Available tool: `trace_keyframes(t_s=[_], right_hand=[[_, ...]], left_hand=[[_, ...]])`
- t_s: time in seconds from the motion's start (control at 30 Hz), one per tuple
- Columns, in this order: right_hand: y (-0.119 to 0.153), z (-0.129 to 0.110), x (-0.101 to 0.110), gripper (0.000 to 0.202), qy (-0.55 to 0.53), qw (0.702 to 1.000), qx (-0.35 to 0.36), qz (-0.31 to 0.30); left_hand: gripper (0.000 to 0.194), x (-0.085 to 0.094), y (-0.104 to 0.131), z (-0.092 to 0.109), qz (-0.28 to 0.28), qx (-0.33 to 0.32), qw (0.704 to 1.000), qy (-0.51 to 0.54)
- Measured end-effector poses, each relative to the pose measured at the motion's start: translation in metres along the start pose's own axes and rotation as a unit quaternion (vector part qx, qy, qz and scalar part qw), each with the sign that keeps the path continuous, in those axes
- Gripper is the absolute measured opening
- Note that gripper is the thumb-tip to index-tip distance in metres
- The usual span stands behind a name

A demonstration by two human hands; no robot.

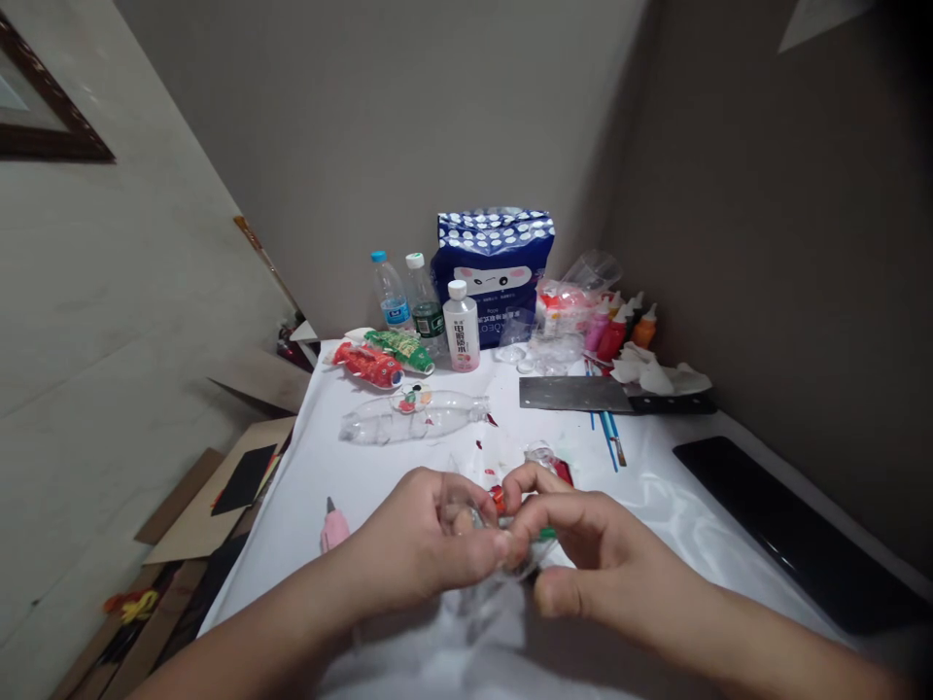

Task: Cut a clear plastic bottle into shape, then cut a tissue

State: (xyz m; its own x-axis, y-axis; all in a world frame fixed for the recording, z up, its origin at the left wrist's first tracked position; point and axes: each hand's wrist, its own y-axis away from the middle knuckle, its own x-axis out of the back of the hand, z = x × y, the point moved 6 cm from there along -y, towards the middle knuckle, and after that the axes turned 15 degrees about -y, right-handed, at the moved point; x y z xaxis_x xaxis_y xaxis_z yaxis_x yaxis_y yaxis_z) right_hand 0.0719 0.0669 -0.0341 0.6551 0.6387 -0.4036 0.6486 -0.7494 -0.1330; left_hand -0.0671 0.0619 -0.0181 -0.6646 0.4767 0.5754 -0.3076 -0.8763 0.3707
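Note:
My left hand (pixel 427 535) is closed on a clear plastic piece (pixel 535 562), which looks like part of a bottle. Its thumb and fingertips meet the fingers of my right hand (pixel 598 535), which curl over the same piece from the other side. Most of the plastic is hidden by my fingers, and its lower part is blurred. Red and green bits show between and behind my hands. Just beyond them lies a clear piece with dark red on it (pixel 561 471). Further back, a clear bottle (pixel 452 414) lies on its side.
A cleaver (pixel 575 393) lies at the right, near paintbrushes (pixel 610 437) and a long black object (pixel 794 530). A pink glue gun-like tool (pixel 334 530) is at the left. Red and green decorated bottles (pixel 368 365), upright bottles (pixel 462 331), a blue bag (pixel 496 262) and paint bottles (pixel 612 338) stand behind.

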Motion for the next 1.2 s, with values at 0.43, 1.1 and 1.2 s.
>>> trace_keyframes(t_s=[0.43, 1.1, 1.2], right_hand=[[0.004, 0.002, -0.009, 0.017, -0.043, 0.998, -0.04, -0.031], [-0.004, 0.007, 0.015, 0.044, -0.058, 0.993, 0.004, 0.107], [-0.003, -0.002, 0.012, 0.043, -0.016, 0.995, 0.036, 0.096]], left_hand=[[0.028, -0.011, 0.008, 0.004, -0.066, -0.03, 0.997, -0.024], [0.045, 0.006, 0.005, 0.005, 0.127, 0.0, 0.991, -0.035], [0.037, 0.007, 0.009, 0.008, 0.142, 0.01, 0.988, -0.06]])
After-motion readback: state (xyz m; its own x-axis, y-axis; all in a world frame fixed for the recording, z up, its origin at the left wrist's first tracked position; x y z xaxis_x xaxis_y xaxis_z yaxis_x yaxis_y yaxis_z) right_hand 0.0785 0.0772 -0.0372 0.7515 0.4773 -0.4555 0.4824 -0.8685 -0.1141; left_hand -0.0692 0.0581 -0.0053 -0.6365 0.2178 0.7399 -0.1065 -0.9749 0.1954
